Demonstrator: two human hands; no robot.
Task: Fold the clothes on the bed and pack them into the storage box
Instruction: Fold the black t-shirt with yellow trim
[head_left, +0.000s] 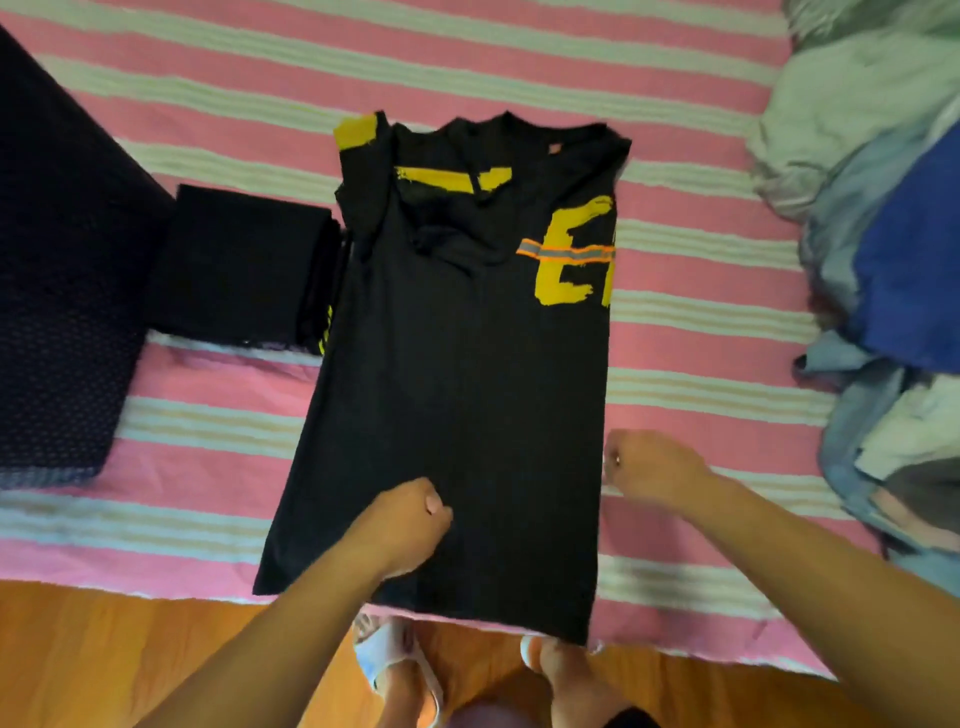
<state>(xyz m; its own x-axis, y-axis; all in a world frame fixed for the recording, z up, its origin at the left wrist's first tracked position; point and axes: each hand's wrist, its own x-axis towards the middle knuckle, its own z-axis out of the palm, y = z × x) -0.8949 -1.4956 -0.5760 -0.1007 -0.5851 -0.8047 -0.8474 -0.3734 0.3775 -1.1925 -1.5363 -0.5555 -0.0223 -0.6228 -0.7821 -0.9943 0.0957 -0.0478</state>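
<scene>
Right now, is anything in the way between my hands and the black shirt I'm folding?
No. The left hand rests on the black shirt and the right hand is at its right edge; nothing visible lies between them.

The shirt (452, 364) is black with yellow brush-stroke lettering and an orange-grey stripe. The bedsheet (691, 332) runs in pink and white bands. The folded garment (239, 265) beside it is plain black.

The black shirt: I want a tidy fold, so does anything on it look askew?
Yes. On the black shirt, the folded-in sleeve near the collar is bunched and wrinkled, and the hem hangs over the bed edge.
</scene>
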